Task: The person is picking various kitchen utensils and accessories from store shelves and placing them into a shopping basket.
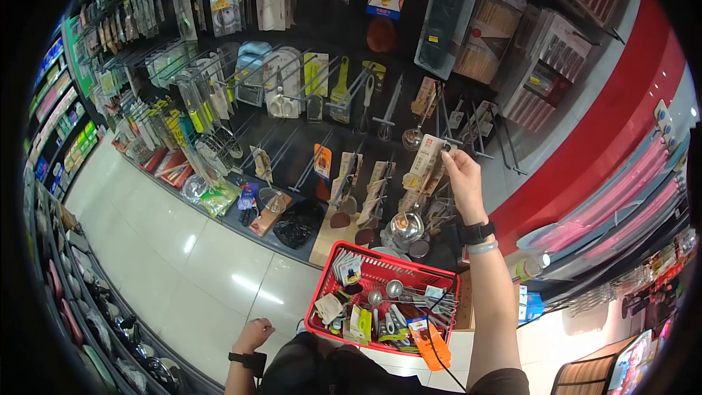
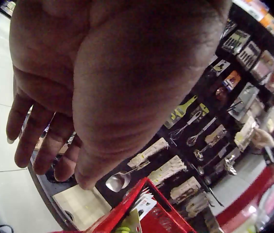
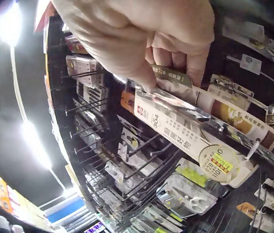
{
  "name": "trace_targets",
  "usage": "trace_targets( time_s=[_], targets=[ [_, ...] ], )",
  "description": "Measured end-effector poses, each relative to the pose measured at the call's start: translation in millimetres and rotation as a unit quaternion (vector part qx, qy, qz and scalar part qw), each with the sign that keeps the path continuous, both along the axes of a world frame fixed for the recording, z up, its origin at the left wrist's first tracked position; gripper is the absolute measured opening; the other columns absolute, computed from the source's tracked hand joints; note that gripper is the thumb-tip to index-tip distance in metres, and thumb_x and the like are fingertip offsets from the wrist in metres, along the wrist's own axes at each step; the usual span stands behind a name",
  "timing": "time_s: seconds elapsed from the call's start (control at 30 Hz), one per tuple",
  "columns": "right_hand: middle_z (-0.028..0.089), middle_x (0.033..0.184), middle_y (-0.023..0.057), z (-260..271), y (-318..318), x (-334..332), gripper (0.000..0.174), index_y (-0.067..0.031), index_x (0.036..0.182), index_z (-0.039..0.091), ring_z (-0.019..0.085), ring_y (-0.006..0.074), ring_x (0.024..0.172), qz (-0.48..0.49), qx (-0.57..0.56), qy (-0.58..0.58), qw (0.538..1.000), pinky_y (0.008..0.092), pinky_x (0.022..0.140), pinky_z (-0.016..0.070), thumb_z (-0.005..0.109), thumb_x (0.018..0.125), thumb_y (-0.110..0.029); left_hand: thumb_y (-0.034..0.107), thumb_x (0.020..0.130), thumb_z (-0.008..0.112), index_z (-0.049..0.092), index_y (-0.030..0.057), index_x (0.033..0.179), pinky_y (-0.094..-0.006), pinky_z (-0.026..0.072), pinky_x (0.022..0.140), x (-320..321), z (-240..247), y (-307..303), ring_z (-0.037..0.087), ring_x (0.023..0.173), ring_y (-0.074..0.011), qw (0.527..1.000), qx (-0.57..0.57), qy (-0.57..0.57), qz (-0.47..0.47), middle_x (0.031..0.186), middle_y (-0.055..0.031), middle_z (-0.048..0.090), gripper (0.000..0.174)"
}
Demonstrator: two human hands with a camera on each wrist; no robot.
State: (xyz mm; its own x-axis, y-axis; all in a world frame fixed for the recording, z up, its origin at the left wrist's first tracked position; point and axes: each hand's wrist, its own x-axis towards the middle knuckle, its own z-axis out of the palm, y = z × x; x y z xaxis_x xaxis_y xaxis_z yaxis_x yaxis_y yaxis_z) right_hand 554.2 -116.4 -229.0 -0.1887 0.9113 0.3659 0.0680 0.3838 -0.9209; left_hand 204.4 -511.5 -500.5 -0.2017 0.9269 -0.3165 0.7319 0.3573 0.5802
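Our right hand (image 1: pixel 465 181) pinches long, white-carded metal utensil (image 3: pixel 175 128), hanging or unhooking, we judge; left hand (image 1: pixel 253 335) loose; next move likely needs steady alignment.

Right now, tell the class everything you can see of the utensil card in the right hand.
The long utensil card is cream, looks like cardboard, and bears "304", Chinese characters and, near its rounded end, a yellow sticker. A shiny, metal-looking handle lies along it. The right hand pinches its other end, holding it slanted before the black display wall.
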Motion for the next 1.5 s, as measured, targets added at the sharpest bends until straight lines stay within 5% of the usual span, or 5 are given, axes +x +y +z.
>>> trace_targets(
  time_s=[0.13,0.23,0.43,1.03,1.5],
  targets=[
    [0.058,0.078,-0.0035,4.1,-40.5,-3.4,0.015,0.0018,0.095,0.059,0.048,0.0011,0.069,0.032,-0.027,0.062,0.997,0.0181,0.059,0.0392,0.054,0.090,-0.012,0.024,0.077,0.062,0.064,0.0034,0.083,-0.0410,0.0489,0.072,3.1,-6.3,-1.5,0.061,0.080,-0.0331,1.000,0.000,0.009,-0.002,0.082,-0.0161,0.064,0.021],
    [0.052,0.067,-0.0072,-35.5,-61.0,2.4,0.016,0.0000,0.080,0.057,0.043,0.0002,0.061,-0.007,-0.011,-0.079,0.997,0.0192,0.051,0.0360,0.056,0.089,-0.013,0.023,0.077,0.063,0.064,0.0032,0.083,-0.0410,0.0487,0.072,7.0,-7.4,-1.4,0.061,0.080,-0.0334,1.000,-0.006,-0.008,0.006,0.082,-0.0166,0.064,0.021],
    [0.055,0.059,0.0180,-100.9,-102.4,13.7,0.017,0.0035,0.077,0.055,0.051,0.0117,0.051,-0.142,0.038,-0.260,0.954,0.0305,0.050,0.0420,0.059,0.082,-0.012,0.020,0.077,0.063,0.062,0.0019,0.081,-0.0400,0.0485,0.069,3.6,-6.8,-3.8,0.061,0.077,-0.0338,1.000,0.022,-0.020,-0.007,0.079,-0.0170,0.063,0.019],
    [0.062,0.070,0.0208,-241.8,-137.7,71.6,0.016,0.0025,0.082,0.060,0.064,0.0335,0.069,-0.256,-0.134,-0.280,0.916,0.0378,0.062,0.0489,0.060,0.079,-0.013,0.020,0.079,0.062,0.062,0.0018,0.083,-0.0381,0.0489,0.068,8.7,8.9,11.2,0.062,0.075,-0.0313,0.999,-0.006,-0.027,-0.027,0.080,-0.0157,0.064,0.019],
    [0.064,0.073,0.0171,-308.4,-153.0,96.0,0.015,0.0010,0.083,0.061,0.064,0.0290,0.068,-0.366,-0.187,-0.189,0.892,0.0363,0.065,0.0483,0.063,0.079,-0.013,0.020,0.078,0.062,0.062,0.0011,0.083,-0.0386,0.0489,0.069,3.9,8.8,10.6,0.061,0.076,-0.0325,0.999,-0.022,-0.025,-0.020,0.080,-0.0167,0.063,0.019]
  ],
)
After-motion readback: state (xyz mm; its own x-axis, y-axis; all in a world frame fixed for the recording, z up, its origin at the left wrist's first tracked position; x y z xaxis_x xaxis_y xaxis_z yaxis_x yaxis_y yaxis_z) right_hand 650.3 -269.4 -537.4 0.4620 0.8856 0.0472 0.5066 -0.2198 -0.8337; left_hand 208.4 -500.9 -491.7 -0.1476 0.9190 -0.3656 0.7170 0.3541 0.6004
